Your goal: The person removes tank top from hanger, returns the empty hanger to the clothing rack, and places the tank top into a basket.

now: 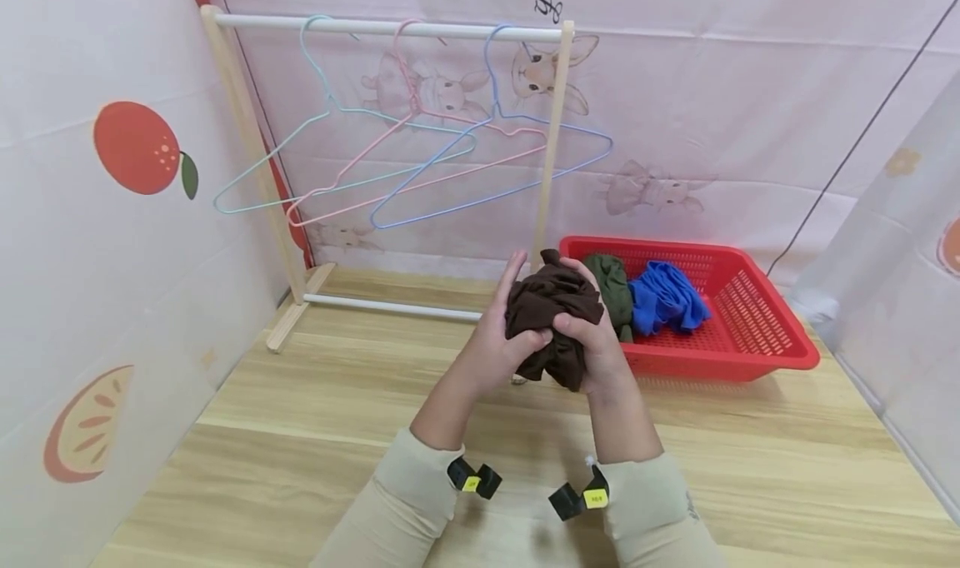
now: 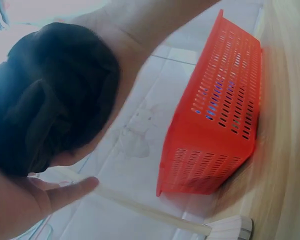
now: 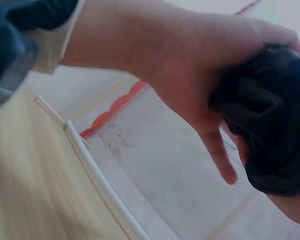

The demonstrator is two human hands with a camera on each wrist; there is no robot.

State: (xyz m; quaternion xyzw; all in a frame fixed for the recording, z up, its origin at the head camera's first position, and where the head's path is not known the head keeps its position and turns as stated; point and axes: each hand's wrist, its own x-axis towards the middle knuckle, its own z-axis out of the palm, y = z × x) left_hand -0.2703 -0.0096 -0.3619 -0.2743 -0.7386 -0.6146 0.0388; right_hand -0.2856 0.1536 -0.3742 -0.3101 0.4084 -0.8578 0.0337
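A bunched dark brown cloth (image 1: pixel 555 306), its garment type not clear, is held up above the table between both hands. My left hand (image 1: pixel 504 335) grips it from the left, thumb across its front. From the right, my right hand (image 1: pixel 596 335) grips the same bundle, its thumb also on the front. In the left wrist view the brown cloth (image 2: pixel 55 95) looks almost black and covers part of the fingers. The right wrist view shows the cloth (image 3: pixel 270 120) crumpled between the two hands.
Behind the hands to the right, a red plastic basket (image 1: pixel 750 356) contains a dark green cloth (image 1: pixel 611 289) and a blue cloth (image 1: pixel 666 297). A wooden rack with a white rail (image 1: pixel 262 22) carries a mint hanger (image 1: pixel 277 150), a pink hanger (image 1: pixel 360 158) and a blue hanger (image 1: pixel 442 153).
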